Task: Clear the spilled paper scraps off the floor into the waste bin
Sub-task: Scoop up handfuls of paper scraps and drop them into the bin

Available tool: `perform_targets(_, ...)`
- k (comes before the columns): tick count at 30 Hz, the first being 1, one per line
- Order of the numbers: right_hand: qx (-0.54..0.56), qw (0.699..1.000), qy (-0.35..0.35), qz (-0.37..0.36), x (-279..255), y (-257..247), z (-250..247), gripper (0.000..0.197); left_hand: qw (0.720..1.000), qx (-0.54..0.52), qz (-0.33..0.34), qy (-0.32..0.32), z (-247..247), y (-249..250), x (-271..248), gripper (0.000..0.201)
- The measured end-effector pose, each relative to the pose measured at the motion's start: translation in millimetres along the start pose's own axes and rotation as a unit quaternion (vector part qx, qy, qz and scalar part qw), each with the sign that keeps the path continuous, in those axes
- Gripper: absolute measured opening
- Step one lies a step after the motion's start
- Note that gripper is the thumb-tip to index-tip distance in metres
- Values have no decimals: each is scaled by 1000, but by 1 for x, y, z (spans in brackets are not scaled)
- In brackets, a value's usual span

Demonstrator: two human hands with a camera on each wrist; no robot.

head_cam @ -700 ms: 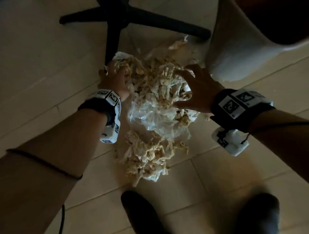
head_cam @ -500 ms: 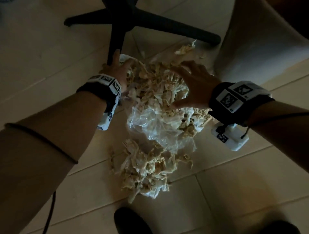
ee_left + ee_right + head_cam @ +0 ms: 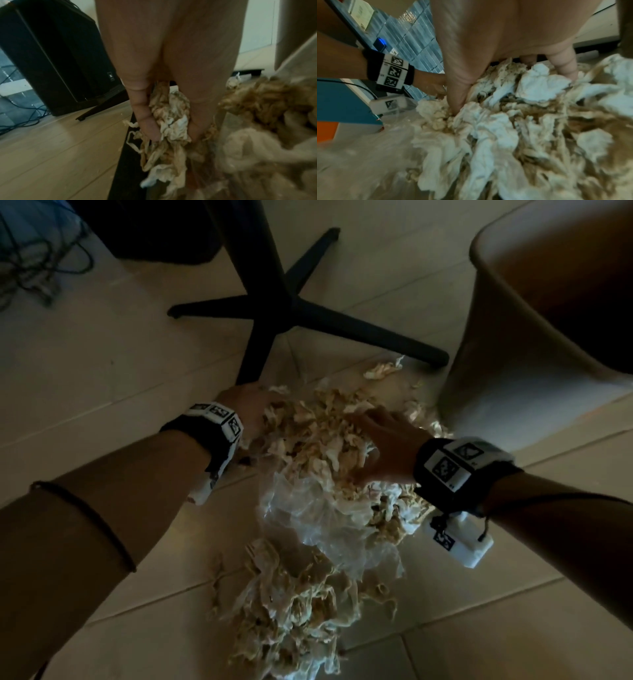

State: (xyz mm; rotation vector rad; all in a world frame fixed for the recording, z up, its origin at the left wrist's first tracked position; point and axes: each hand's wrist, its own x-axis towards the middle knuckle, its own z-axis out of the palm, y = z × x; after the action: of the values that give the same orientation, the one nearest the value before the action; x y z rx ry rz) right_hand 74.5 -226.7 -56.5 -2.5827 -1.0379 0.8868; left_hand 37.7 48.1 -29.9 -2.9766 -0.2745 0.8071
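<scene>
A heap of shredded beige paper scraps (image 3: pixel 318 433) lies on the tiled floor, partly on a crumpled clear plastic bag (image 3: pixel 318 518). A second clump of scraps (image 3: pixel 294 604) lies nearer to me. My left hand (image 3: pixel 245 407) is dug into the heap's left edge; in the left wrist view this hand (image 3: pixel 173 134) pinches a bunch of scraps (image 3: pixel 171 121) between thumb and fingers. My right hand (image 3: pixel 373 446) curls over the heap's right side, and in the right wrist view it (image 3: pixel 511 92) has thumb and fingers sunk into the scraps (image 3: pixel 505 128). The beige waste bin (image 3: pixel 507 364) stands just right of the heap.
A black star-shaped chair base (image 3: pixel 274 306) stands just beyond the heap, one leg next to my left hand. A black speaker box (image 3: pixel 51 54) and loose cables (image 3: pixel 34 268) are at the far left. Bare floor tiles (image 3: pixel 102 364) lie to the left.
Both hands have sunk deeper into the heap and closed on scraps. My left thumb, raised before, is now tucked into the paper. My head has tilted up, showing more of the bin.
</scene>
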Motion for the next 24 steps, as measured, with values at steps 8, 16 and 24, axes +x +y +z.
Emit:
perform_targets(8,204,960,190,-40,-19,-18,-32,69,949,-245,48,193,-35,24,-48,50)
perform_targets(16,614,779,100,-77,-46,-65,-87,43,871,-352,216,267,-79,93,-110,45)
perform_targets(24,709,689,26,-147,-85,-70,-103,21,784,-526,190,270,-97,129,-144,56)
